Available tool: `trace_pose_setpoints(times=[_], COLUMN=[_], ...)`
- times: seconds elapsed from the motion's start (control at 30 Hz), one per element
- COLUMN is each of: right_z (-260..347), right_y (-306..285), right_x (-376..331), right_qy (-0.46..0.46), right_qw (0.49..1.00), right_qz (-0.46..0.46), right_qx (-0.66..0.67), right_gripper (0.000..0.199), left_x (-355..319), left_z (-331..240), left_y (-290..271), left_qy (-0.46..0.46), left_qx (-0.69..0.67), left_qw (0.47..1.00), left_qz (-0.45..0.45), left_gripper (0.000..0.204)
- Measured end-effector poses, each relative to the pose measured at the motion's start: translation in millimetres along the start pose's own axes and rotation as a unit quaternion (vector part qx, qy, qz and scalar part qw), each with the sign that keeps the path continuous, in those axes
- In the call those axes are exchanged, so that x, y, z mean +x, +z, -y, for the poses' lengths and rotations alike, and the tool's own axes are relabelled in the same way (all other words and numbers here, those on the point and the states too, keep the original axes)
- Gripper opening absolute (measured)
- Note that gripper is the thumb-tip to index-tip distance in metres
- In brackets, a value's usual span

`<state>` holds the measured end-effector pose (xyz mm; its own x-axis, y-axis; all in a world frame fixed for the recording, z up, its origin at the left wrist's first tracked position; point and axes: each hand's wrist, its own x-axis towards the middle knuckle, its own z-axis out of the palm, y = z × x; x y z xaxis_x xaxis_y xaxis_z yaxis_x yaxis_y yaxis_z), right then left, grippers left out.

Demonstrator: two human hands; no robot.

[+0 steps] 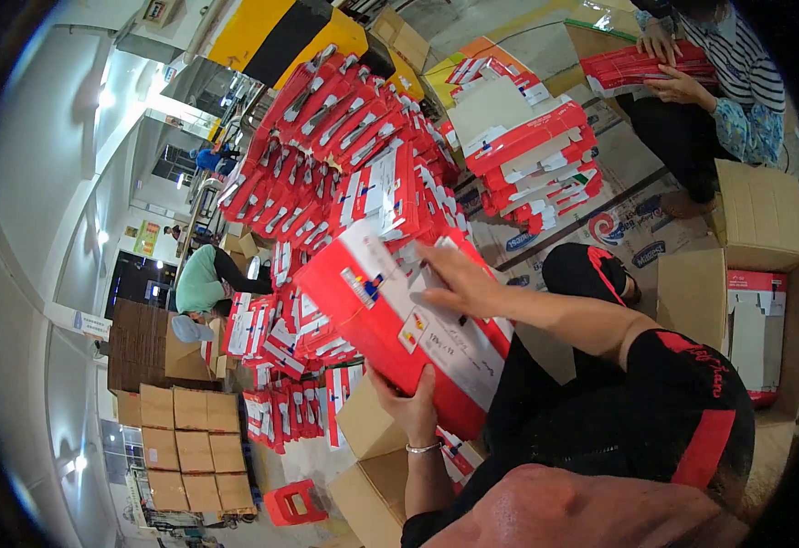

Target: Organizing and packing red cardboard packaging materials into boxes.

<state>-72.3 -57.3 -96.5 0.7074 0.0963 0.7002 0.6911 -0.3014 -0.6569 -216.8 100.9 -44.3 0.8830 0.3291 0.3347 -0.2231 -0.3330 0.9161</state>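
I hold a flat red and white box tilted in front of me. My left hand, with a thin bracelet on its wrist, grips the box's lower edge, thumb on the face. My right hand lies on the white upper face with its fingers spread, the black-sleeved arm coming in from the right. Behind the box rises a big pile of the same red and white boxes. An open brown carton sits below my left hand.
A second stack of red and white boxes stands to the right. A seated person at top right handles flat red boxes. Brown cartons stand at right, stacked cartons and a red stool at lower left. A person in green bends at left.
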Motion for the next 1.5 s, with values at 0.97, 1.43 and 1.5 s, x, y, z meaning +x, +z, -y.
trace_pose_setpoints(times=[0.97, 1.43, 1.5], right_z=[-110.7, -41.0, -38.9], right_y=[-111.2, -146.9, -140.9], right_x=[-88.0, -65.9, -58.1], right_qy=[0.464, 0.255, 0.257], right_qw=[0.748, 0.936, 0.931], right_qz=[-0.066, 0.156, 0.160], right_qx=[0.470, -0.186, -0.204], right_gripper=[0.066, 0.091, 0.094], left_x=[45.5, 34.4, 36.4], left_z=[63.1, 66.4, 72.7], left_y=[133.1, 181.8, 177.4], left_qy=[-0.231, -0.173, -0.157], left_qx=[-0.184, -0.115, -0.107], left_qw=[0.887, 0.899, 0.896], left_qz=[0.354, 0.384, 0.400], left_gripper=[0.065, 0.096, 0.093])
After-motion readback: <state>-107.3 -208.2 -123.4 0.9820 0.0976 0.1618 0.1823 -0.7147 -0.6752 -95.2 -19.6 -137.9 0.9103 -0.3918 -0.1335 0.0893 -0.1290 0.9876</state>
